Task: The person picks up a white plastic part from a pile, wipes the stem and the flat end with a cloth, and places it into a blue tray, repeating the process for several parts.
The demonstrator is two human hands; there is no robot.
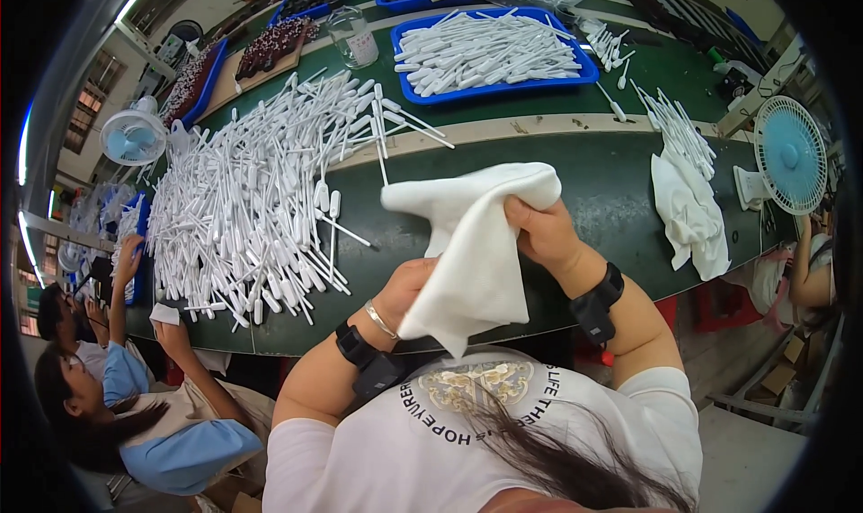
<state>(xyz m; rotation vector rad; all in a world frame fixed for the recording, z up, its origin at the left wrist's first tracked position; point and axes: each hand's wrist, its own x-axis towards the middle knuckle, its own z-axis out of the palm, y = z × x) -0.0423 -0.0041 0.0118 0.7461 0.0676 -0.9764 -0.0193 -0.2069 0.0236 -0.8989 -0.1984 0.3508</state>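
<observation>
A white cloth (476, 270) is bunched up in front of my chest, over the near edge of the green table. My right hand (544, 231) grips its upper right side, thumb on top and fingers curled into the fabric. At its lower left side my left hand (406, 288) is closed on the cloth, most of its fingers hidden behind the folds. Whether anything lies inside the cloth cannot be seen. Left of my hands spreads a big heap of slim white plastic sticks (243, 198) with wider oval ends.
A blue tray (409, 86) full of similar sticks stands at the back. On the right lie another white cloth (688, 212), more sticks (676, 133) and a fan (791, 156). A glass jar (352, 38) stands at the back left. A co-worker (171, 414) sits close on my left.
</observation>
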